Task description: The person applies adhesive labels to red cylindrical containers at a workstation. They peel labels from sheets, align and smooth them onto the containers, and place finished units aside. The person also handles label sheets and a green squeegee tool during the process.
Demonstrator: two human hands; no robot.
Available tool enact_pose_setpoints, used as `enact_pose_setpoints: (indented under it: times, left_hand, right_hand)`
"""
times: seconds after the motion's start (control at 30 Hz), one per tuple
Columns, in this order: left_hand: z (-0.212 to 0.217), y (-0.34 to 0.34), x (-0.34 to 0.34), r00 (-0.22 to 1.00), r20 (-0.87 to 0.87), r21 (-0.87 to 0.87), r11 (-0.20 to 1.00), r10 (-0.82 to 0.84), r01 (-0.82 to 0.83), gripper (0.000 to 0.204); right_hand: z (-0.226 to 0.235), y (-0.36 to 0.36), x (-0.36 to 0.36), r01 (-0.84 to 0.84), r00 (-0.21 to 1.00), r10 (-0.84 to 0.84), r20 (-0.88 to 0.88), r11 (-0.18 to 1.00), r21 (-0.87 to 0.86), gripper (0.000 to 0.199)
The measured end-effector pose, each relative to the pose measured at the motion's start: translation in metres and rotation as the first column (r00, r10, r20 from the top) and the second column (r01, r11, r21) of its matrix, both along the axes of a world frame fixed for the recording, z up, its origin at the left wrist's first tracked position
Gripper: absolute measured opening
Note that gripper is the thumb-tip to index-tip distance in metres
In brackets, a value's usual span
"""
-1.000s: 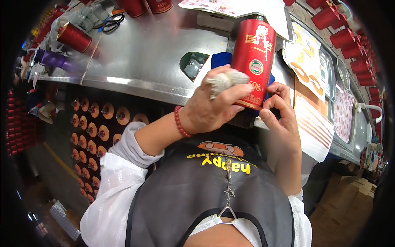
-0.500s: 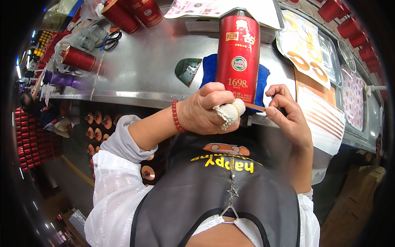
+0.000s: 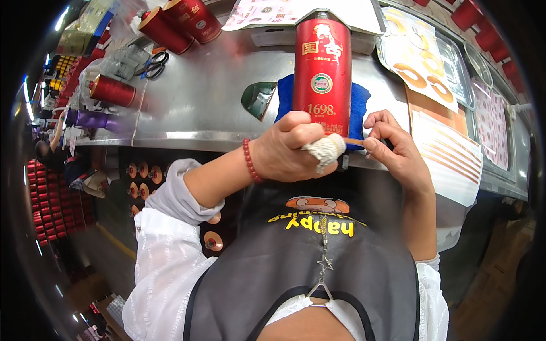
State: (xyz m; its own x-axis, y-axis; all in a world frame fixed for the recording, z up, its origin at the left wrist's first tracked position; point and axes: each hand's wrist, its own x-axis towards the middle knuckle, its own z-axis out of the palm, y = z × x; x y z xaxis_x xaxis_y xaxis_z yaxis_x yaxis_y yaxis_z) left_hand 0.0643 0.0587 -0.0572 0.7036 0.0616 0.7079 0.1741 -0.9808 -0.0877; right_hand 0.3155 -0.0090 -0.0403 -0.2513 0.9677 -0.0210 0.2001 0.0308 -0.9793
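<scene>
A large red bottle (image 3: 322,68) with gold and white print lies on a blue cloth (image 3: 360,102), its near end toward me. My left hand (image 3: 290,145) is closed around that end, fingers curled at its lower left edge. White knitted fabric (image 3: 327,150), apparently a thumb cover, presses at the bottle's rim. From there a thin copper-coloured strip (image 3: 355,141) runs to the right. My right hand (image 3: 398,149) pinches the strip's free end between thumb and forefinger, the other fingers curled. The far side of the left hand's grip is hidden.
More copper strips (image 3: 452,162) lie on a white sheet at the right, below a sheet of curved gold labels (image 3: 421,54). A dark green curved piece (image 3: 260,100) rests left of the bottle. Scissors (image 3: 153,65), a purple bottle (image 3: 91,119) and red bottles (image 3: 166,29) stand or lie farther left.
The red bottle has shifted slightly left and turned a little on the cloth. Both hands keep their grips; the visible strip between them is shorter.
</scene>
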Motion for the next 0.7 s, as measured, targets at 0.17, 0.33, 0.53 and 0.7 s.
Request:
enact_pose_setpoints:
  times: [0.17,0.33,0.53,0.7]
  left_hand:
    - [0.001,0.002,-0.002,0.999,0.025,0.040,0.999,-0.022,0.021,0.029]
    - [-0.002,-0.008,-0.004,0.995,0.063,-0.061,0.996,0.074,-0.070,0.031]
    - [-0.002,-0.003,0.002,0.998,0.057,0.013,1.000,0.027,-0.028,0.027]
    - [-0.005,-0.011,-0.002,0.992,0.083,-0.007,0.995,0.098,-0.098,0.024]
  right_hand:
    - [-0.001,0.002,0.000,-0.006,1.000,0.006,0.015,0.999,0.052,0.023]
    - [-0.004,0.002,0.002,-0.011,1.000,0.010,0.015,0.999,0.048,0.022]
    - [-0.005,0.003,0.003,0.002,1.000,-0.001,-0.024,0.999,0.039,0.022]
    - [-0.005,0.005,0.004,-0.033,0.999,0.033,0.010,0.999,-0.019,0.025]
